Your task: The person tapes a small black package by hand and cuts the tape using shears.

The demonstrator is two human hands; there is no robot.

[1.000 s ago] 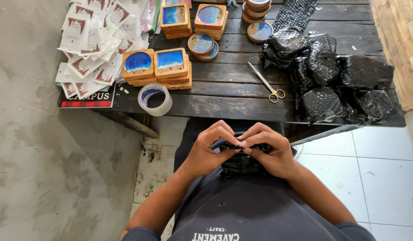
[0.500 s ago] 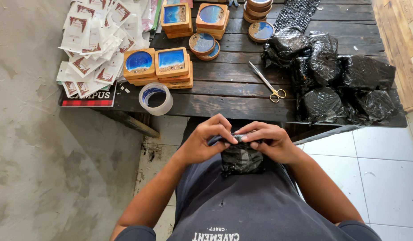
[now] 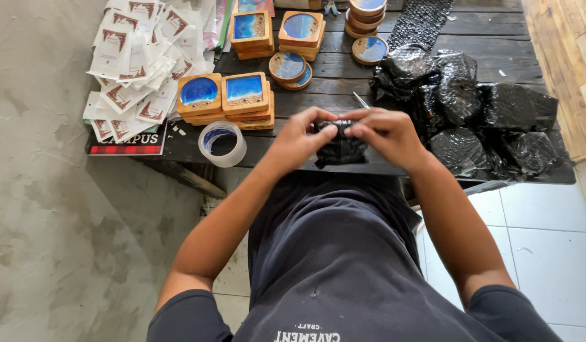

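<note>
Both my hands hold a small bundle wrapped in black bubble wrap (image 3: 341, 149) over the near edge of a dark wooden table (image 3: 343, 88). My left hand (image 3: 301, 137) grips its left side, thumb and fingers pinched on the top edge. My right hand (image 3: 382, 132) grips the right side the same way. The bundle hangs between them, just above my dark shirt.
Several black wrapped bundles (image 3: 470, 107) lie at the right of the table. Square (image 3: 245, 95) and round (image 3: 286, 66) wooden coasters with blue resin stand in stacks. A clear tape roll (image 3: 221, 143) sits at the near left edge, white paper packets (image 3: 138, 69) beyond it.
My hands rose with the wrapped bundle from my lap to the table's near edge, now covering the scissors seen earlier.
</note>
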